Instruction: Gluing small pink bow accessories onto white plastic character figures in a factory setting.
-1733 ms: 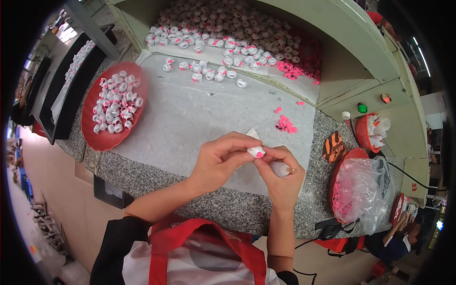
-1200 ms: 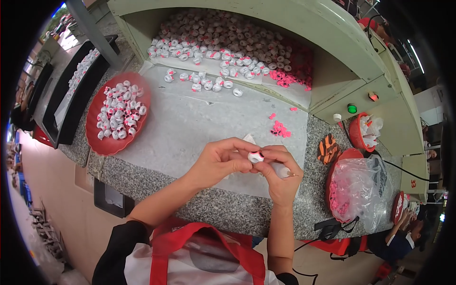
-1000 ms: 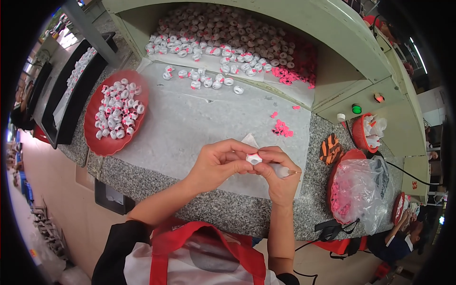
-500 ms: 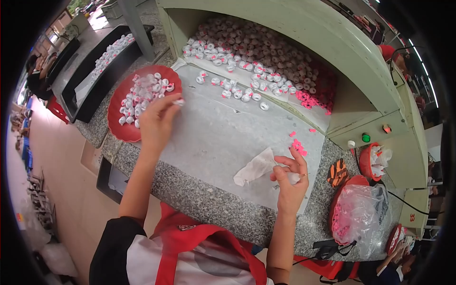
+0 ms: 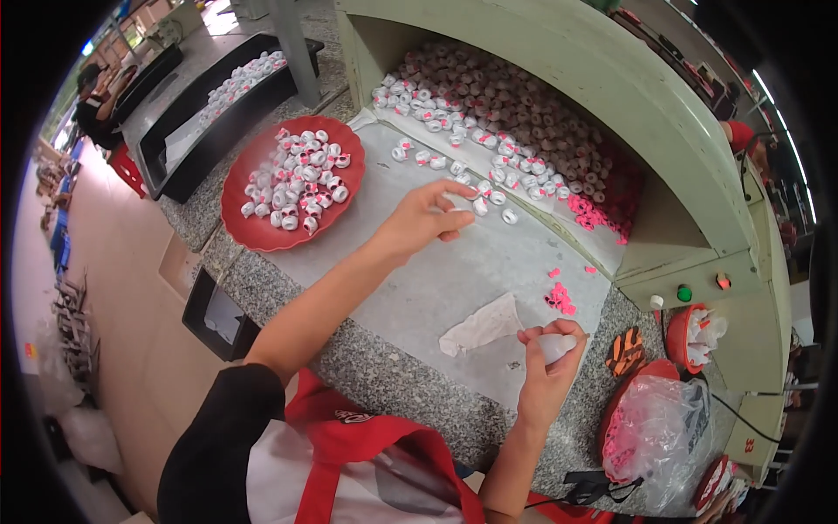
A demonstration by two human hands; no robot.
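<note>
Left hand (image 5: 426, 215) beside far white pieces (image 5: 497, 198), its grip uncertain to the eye, right hand (image 5: 548, 371) grasping a bottle (image 5: 559, 348), red dish (image 5: 238, 185) at left.

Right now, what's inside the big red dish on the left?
The red dish holds a heap of little white pieces with pink bits. The upper ones show; any underneath, and the dish's bottom beneath them, are covered.

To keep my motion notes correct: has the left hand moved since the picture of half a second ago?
Yes. Judged against the red dish, the left hand moved rightward, from the dish's right edge to near the loose white pieces.
</note>
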